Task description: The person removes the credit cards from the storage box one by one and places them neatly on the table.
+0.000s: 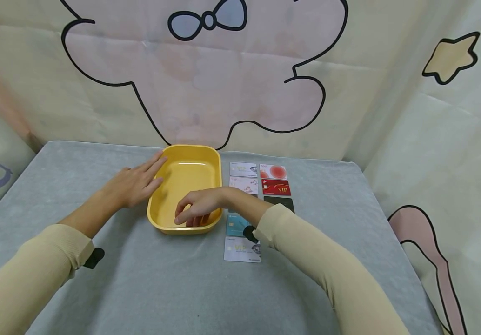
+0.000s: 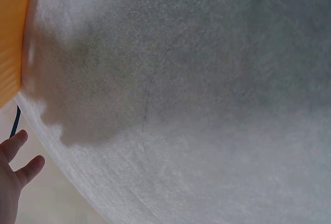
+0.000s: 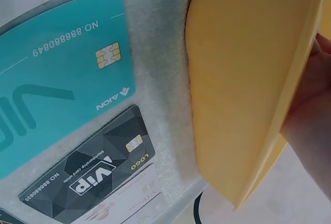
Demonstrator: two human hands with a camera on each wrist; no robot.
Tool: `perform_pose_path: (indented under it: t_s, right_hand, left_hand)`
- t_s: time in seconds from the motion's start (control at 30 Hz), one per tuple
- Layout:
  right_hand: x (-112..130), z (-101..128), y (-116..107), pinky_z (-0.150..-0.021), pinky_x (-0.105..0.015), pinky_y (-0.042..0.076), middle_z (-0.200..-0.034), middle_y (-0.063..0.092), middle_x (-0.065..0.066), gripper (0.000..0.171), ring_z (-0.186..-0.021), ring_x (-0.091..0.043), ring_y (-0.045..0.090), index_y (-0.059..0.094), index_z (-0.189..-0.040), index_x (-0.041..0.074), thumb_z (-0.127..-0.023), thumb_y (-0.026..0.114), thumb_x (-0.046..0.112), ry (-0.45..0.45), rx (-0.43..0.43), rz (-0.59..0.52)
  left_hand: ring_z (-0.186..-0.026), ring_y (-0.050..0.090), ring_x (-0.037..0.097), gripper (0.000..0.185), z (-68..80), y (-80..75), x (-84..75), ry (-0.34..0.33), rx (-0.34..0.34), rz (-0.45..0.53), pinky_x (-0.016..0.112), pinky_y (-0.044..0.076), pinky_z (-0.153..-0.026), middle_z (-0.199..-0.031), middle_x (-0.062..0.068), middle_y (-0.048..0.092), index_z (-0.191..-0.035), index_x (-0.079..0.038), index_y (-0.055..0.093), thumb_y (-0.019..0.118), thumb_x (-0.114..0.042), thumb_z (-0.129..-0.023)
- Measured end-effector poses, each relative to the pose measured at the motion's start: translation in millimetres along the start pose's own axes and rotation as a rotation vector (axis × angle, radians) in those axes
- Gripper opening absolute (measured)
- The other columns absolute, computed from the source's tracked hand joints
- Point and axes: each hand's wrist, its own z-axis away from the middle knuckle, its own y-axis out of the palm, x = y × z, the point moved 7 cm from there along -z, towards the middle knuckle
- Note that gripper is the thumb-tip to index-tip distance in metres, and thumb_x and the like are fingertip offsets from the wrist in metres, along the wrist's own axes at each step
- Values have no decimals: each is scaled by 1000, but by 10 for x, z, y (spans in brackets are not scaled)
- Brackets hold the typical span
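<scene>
A yellow tray (image 1: 188, 179) stands on the table's far half. My left hand (image 1: 137, 184) lies at its left rim with the fingers extended. Over the near right rim reaches my right hand (image 1: 200, 207), fingers bent down into the tray. Their tips are partly hidden, so I cannot see whether they hold anything. Right of the tray lie cards in two columns, among them a red VIP card (image 1: 276, 187), a dark card (image 1: 279, 202) and a white VIP card (image 1: 242, 250). In the right wrist view, a teal card (image 3: 57, 87) and a black Vip card (image 3: 88, 175) show beside the tray wall.
A grey cloth (image 1: 173, 288) covers the table. Behind it hangs a printed curtain (image 1: 232, 93), with another curtain (image 1: 441, 153) along the right side. My right forearm (image 1: 328, 270) passes over part of the cards and hides some of them.
</scene>
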Motion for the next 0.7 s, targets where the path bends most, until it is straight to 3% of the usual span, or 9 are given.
perform_pose_path:
  t_s: [0.27,0.43,0.57,0.7]
  right_hand:
    - [55,93,-17,-86,-36,54,-99,66,-6,30,-92,-22,62,65,-110,8,-100,57,36,-18,16,11]
    - [103,188,-15,-81,-31,52,-91,63,-6,23,-89,-20,59,66,-100,9,-98,61,31,-72,50,22]
    - [112,275,-9,-79,-24,49,-90,63,-3,17,-88,-16,57,65,-104,8,-94,68,21,-108,78,15]
    - [95,349,-16,-88,-21,50,-102,64,-4,28,-95,-15,58,62,-113,6,-88,74,12,-117,80,-5]
  left_hand:
    - [-136,44,41,64,4,2,14,-6,3,1,68,39,-98,-167,11,8,-160,-10,16,33,-39,-106]
    - [-136,44,41,64,6,3,13,-7,3,-1,68,39,-98,-167,11,9,-160,-9,16,34,-38,-106]
    - [-136,44,41,63,5,4,12,-4,-3,1,67,40,-98,-167,12,10,-160,-8,17,34,-38,-106]
    - [-136,44,41,63,5,6,16,0,-6,6,67,39,-99,-167,12,10,-160,-8,17,33,-38,-106]
